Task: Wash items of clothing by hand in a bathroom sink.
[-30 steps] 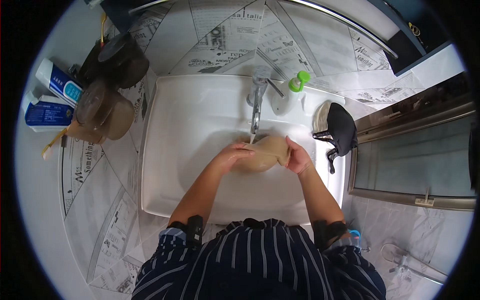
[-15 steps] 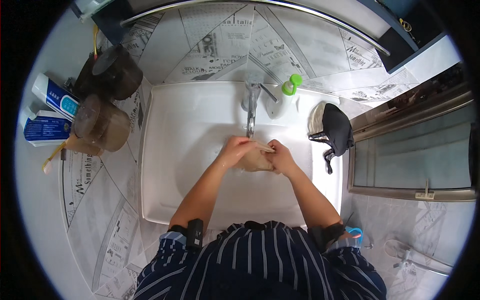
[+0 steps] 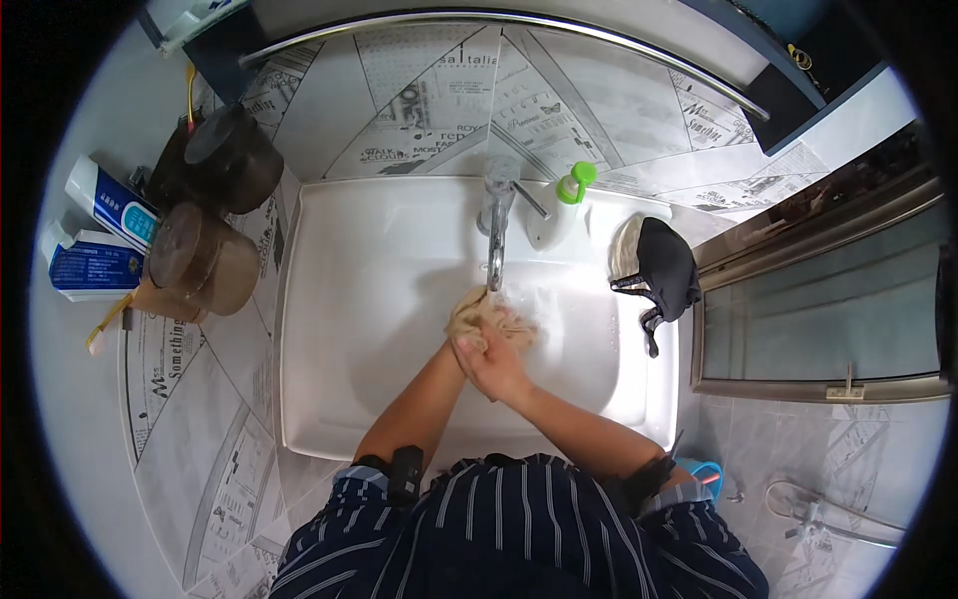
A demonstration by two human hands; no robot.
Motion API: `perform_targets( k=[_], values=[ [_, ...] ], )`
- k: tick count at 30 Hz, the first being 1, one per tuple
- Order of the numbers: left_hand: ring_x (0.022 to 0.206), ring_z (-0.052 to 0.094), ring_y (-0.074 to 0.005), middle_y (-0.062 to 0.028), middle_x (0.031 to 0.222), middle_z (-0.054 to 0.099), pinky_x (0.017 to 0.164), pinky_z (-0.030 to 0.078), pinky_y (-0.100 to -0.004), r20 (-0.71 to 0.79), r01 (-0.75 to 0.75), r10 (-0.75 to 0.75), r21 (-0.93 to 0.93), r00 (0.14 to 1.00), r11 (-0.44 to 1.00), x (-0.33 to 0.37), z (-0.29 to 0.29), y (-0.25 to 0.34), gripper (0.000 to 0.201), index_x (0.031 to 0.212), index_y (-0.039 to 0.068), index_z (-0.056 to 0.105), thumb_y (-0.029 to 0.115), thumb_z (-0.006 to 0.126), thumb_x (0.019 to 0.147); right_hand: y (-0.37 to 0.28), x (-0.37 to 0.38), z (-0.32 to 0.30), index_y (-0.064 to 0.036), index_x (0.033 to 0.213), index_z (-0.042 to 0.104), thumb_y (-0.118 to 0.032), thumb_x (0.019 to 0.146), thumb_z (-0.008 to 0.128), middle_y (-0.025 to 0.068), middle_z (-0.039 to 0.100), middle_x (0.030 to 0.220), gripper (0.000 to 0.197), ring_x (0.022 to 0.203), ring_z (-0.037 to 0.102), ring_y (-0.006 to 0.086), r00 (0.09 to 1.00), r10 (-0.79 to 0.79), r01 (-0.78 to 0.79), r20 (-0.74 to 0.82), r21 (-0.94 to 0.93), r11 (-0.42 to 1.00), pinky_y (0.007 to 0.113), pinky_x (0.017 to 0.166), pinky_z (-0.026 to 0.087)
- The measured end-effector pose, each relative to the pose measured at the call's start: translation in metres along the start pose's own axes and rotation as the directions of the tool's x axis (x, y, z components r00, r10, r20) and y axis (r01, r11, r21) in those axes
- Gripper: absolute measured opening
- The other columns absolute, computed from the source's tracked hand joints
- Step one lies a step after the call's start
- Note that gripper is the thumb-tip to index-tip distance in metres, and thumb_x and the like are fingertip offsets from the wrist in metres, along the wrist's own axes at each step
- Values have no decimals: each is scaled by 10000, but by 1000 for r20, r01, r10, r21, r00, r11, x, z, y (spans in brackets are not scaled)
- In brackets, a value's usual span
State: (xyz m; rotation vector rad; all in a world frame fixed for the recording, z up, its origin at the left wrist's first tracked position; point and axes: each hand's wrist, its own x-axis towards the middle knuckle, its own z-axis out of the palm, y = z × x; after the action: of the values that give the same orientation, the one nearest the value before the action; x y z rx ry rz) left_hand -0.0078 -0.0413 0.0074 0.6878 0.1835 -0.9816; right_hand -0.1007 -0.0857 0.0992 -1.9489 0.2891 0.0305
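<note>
A wet, bunched beige cloth (image 3: 467, 311) is in my two hands over the white sink (image 3: 349, 290), just below the spout of the chrome tap (image 3: 497, 245). My right hand (image 3: 496, 365) crosses to the left, its fingers wrapped round the cloth from the near side. Under the bundle, my left hand (image 3: 458, 357) grips the cloth too; its fingers are mostly covered by the cloth and my right hand. Some of the cloth spreads to the right of the spout, where the water looks white and splashing.
Behind the sink's right side stands a white bottle (image 3: 551, 222) with a green pump top. On the right rim lies a black fabric item (image 3: 667, 266) with straps, against something beige. Brown cups (image 3: 205, 258) and blue-white tubes (image 3: 97, 262) hang left. A glass door (image 3: 823, 329) borders the right.
The cloth, stretched between both hands before, is now bunched up. My right hand has moved left and nearer, over my left hand. The view has shifted slightly.
</note>
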Motion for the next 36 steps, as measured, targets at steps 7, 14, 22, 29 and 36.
perform_targets(
  k=[7,14,22,29,36],
  values=[
    [830,588,-205,-53,943,584,743,502,-386,-135,0,-35,-248,990,969,-25,5,7,265,1024,113,563,337,519,888,43,27,-14,-11,1117,487,-193,860,490,234,604,976,315,919,562,426,1000,2,-7,-9,-539,842,468,746,453],
    [976,578,-246,-62,1076,591,873,467,-418,43,144,-137,-314,990,938,-46,35,31,444,1088,92,558,473,439,891,92,68,-45,-46,1294,430,-489,908,425,178,579,1146,588,1020,586,262,924,350,-369,150,122,921,380,860,461],
    [1171,464,-283,-107,1274,475,961,381,-490,-323,-45,76,102,943,994,-38,-10,48,724,1295,129,423,683,347,836,62,77,-59,-55,1253,463,-387,862,601,105,587,1129,531,1013,592,235,785,278,-613,553,630,478,349,873,486],
    [1235,364,-309,-109,1395,286,935,362,-541,-353,347,-163,560,921,752,-47,34,55,821,1430,254,159,615,532,793,71,71,-52,-56,1157,507,-300,922,516,86,597,1025,338,893,598,204,916,263,-399,302,748,531,339,777,503],
    [1008,563,-218,-91,1082,568,845,480,-380,103,119,-131,114,986,986,-19,21,28,401,1146,54,515,267,646,833,36,72,-31,-29,1199,484,-422,945,393,152,539,1126,477,1034,513,235,871,470,-454,144,605,654,377,878,425]
  ],
)
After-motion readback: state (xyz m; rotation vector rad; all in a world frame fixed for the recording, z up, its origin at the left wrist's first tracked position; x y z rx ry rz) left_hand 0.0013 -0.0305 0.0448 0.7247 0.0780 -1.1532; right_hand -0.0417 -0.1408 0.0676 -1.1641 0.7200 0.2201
